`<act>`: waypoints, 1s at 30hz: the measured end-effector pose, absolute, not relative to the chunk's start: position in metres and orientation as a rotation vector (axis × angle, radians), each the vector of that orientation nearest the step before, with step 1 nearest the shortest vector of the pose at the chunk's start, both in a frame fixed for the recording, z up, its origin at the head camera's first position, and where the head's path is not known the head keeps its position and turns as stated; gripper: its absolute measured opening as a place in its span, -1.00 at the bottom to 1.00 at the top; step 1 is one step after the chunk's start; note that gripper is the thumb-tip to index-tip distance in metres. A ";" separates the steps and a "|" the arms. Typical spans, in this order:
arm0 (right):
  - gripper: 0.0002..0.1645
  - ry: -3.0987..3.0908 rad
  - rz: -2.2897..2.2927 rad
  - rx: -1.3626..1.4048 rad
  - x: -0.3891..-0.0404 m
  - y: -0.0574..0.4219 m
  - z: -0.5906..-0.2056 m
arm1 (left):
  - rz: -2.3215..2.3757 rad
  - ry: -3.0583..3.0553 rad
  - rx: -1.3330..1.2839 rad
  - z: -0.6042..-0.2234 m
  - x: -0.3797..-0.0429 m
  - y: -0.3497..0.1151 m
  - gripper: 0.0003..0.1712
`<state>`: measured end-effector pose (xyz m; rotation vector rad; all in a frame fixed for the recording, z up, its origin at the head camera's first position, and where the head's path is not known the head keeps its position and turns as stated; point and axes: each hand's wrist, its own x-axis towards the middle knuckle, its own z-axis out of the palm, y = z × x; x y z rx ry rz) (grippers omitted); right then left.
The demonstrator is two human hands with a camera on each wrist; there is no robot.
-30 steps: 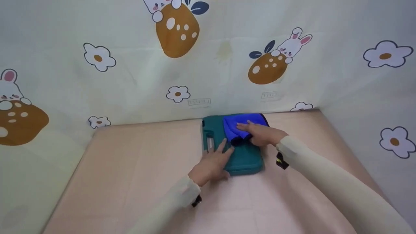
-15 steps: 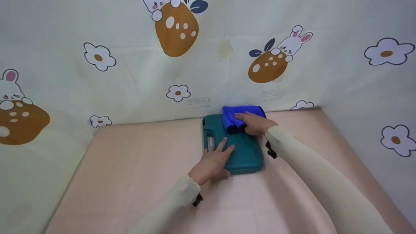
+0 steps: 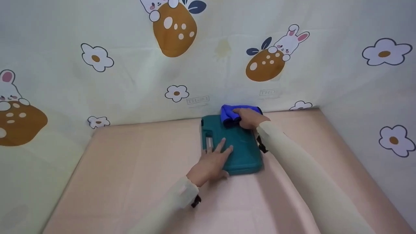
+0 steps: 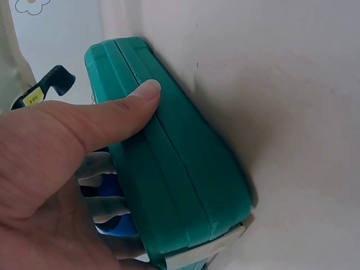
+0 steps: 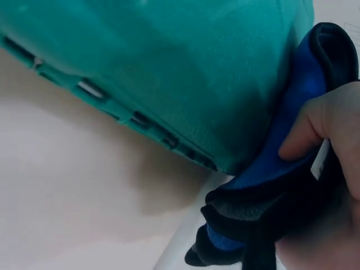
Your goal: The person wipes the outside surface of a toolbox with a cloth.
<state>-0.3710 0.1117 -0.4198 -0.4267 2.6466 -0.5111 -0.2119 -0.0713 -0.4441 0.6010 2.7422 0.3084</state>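
A teal hard plastic case point(image 3: 242, 143) with a handle slot lies on the table against the back wall. My left hand point(image 3: 211, 164) rests on its near left part, fingers spread on the lid. The left wrist view shows the thumb point(image 4: 126, 115) against the seamed side of the case point(image 4: 180, 185). My right hand point(image 3: 250, 117) holds a folded blue cloth point(image 3: 228, 113) with black edging at the far end of the case. In the right wrist view the thumb presses on the cloth point(image 5: 301, 107), a white tag point(image 5: 320, 160) beside it; the other fingers are mostly hidden.
The pale pink table covering point(image 3: 146, 169) extends on both sides of the case. Behind stands a light curtain-like wall point(image 3: 130, 81) printed with rabbits and flowers, which also encloses the left and right sides.
My right hand has slid the blue cloth away from me and slightly left, to the far edge of the case, baring more of the lid. The left hand stays in place.
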 end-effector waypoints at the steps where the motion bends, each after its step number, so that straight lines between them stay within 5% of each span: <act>1: -0.25 2.654 -0.510 -0.420 -0.373 0.110 -0.421 | 0.309 2.743 0.603 -0.444 -0.212 -0.071 0.06; 30: -0.49 2.666 -0.495 -0.437 -0.415 0.118 -0.430 | 0.368 2.789 0.505 -0.448 -0.208 -0.071 0.02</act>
